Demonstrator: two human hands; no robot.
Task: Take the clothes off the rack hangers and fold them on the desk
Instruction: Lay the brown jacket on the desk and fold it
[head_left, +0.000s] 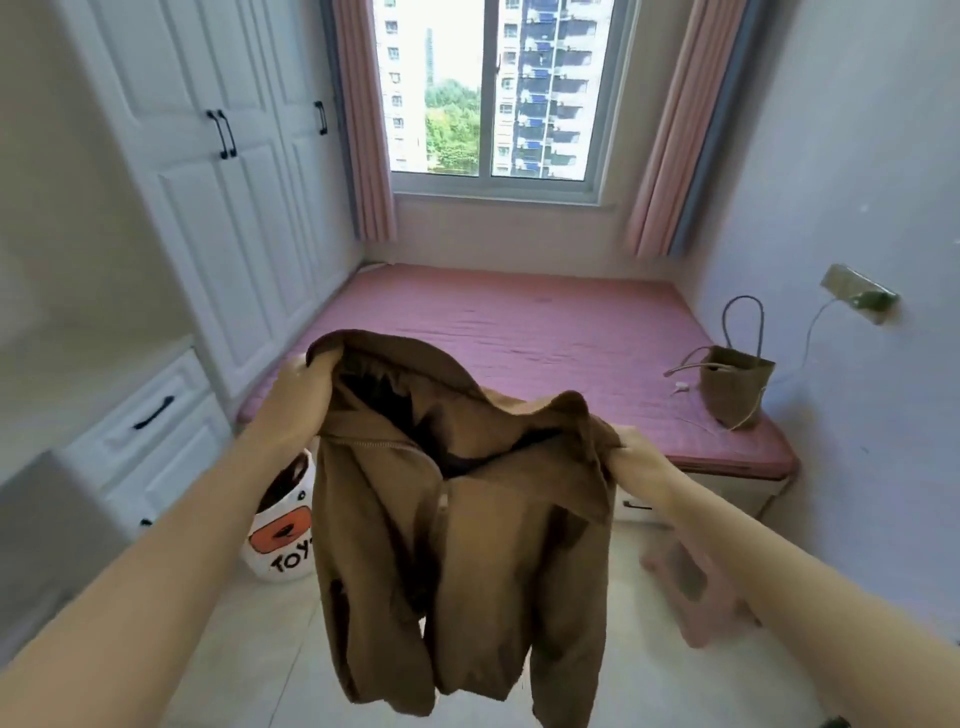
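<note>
Outstretched, both hands' grip on jacket (457, 519)

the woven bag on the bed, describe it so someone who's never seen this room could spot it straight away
Start at the pink mattress under the window and follow it to its right edge by the wall. There the woven bag stands upright near the mattress's front corner. It is olive-brown with thin looped handles, unlike the brown jacket held up in both hands or the white printed bag on the floor.

"TOY" in black letters on the white bag (280, 551) on the floor.
</note>
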